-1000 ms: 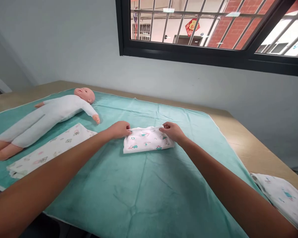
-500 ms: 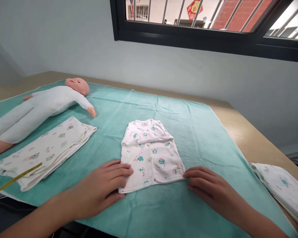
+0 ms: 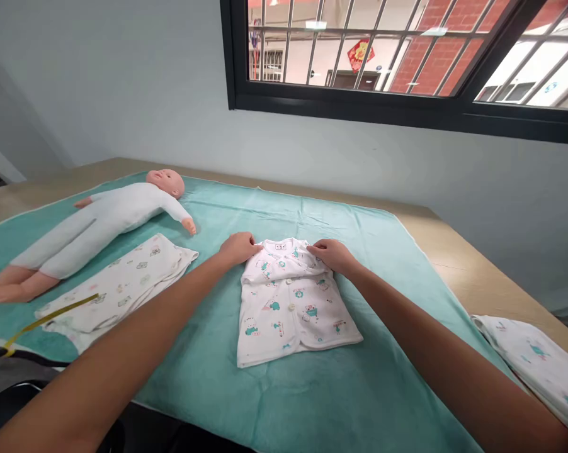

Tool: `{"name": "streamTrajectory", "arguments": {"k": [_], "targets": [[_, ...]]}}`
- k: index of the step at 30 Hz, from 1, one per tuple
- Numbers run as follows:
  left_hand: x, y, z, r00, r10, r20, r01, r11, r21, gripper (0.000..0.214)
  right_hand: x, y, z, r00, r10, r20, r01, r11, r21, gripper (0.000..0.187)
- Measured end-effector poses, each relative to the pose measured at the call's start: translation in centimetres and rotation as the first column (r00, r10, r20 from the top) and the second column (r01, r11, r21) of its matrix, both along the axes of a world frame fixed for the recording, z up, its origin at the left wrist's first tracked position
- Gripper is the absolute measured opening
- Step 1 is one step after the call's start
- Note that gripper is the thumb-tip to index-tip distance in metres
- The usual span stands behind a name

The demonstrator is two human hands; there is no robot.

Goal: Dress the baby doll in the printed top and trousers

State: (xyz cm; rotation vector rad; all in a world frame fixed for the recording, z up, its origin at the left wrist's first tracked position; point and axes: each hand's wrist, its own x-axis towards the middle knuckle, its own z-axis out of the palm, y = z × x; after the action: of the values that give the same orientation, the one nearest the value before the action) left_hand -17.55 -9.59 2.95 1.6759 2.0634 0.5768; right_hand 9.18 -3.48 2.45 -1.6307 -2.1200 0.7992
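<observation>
A white baby shirt [image 3: 291, 308] with green and pink prints lies front up, its sides folded inward and two buttons down the middle. My left hand [image 3: 239, 247] pinches its left shoulder beside the neckline. At the opposite shoulder, my right hand [image 3: 334, 255] grips the cloth between thumb and fingers. The shirt's lower hem lies spread toward me, untouched. Beneath it is a green cloth [image 3: 359, 390] with faint creases.
A baby doll [image 3: 118, 211] in white lies at the back left. Nearer me are folded printed cloth [image 3: 133, 277] and a yellow strap [image 3: 52, 314]. Another folded printed garment [image 3: 539, 358] rests at the right table edge [image 3: 492, 270]. A barred window [image 3: 359, 50] is set in the wall.
Both hands have moved from the shirt's bottom corners up to its shoulders, where they now hold the cloth. The camera view has tilted slightly upward.
</observation>
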Motion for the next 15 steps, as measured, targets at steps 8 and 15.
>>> {"name": "streamTrajectory", "arguments": {"k": [8, 15], "targets": [[1.4, 1.3, 1.8, 0.982, 0.006, 0.19, -0.009, 1.0, 0.015, 0.015, 0.9, 1.5, -0.1, 0.989, -0.002, -0.149, -0.013, 0.995, -0.1, 0.026], [3.0, 8.5, 1.9, 0.951, 0.021, 0.309, -0.039, 0.998, 0.053, 0.019, 2.8, 5.9, 0.1, 0.951, -0.131, -0.28, 0.117, 0.991, -0.065, 0.028]]}}
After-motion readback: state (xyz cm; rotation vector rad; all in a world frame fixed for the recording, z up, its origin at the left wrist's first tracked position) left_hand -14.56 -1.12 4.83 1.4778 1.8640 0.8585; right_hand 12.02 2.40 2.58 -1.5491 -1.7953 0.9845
